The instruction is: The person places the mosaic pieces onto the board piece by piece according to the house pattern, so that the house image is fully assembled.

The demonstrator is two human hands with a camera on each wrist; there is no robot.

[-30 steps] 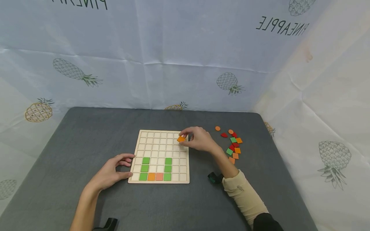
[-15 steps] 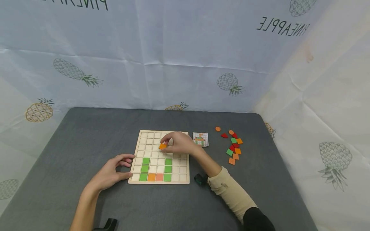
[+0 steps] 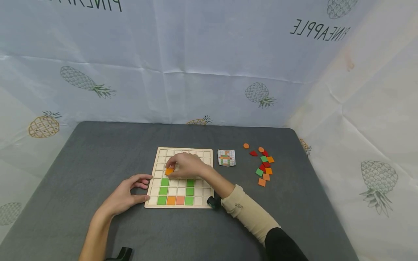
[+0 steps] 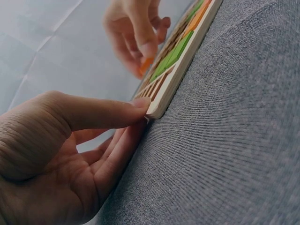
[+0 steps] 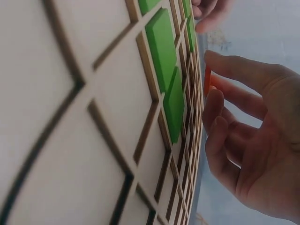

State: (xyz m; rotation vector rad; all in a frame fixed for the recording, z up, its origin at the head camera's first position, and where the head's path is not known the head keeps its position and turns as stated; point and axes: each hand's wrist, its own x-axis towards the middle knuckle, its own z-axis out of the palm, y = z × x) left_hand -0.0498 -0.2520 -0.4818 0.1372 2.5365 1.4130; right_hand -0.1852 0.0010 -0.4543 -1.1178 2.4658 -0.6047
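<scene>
Card [image 3: 226, 158] between board [image 3: 206, 192] and loose pieces [image 3: 268, 170], grey tabletop [image 3: 183, 232]

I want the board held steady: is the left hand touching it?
Touching: the left wrist view shows the thumb of the left hand resting on the board at one corner.

Showed at lower centre one grid board [image 3: 198, 191], two hands [image 3: 127, 190], six green tiles [image 3: 164, 190], two orange tiles [image 3: 169, 171] and one salmon tile [image 3: 180, 200]; right of centre, one card [image 3: 226, 158], two orange discs [image 3: 246, 145], four red pieces [image 3: 253, 153], two green squares [image 3: 259, 172] and four orange squares [image 3: 262, 182].
</scene>
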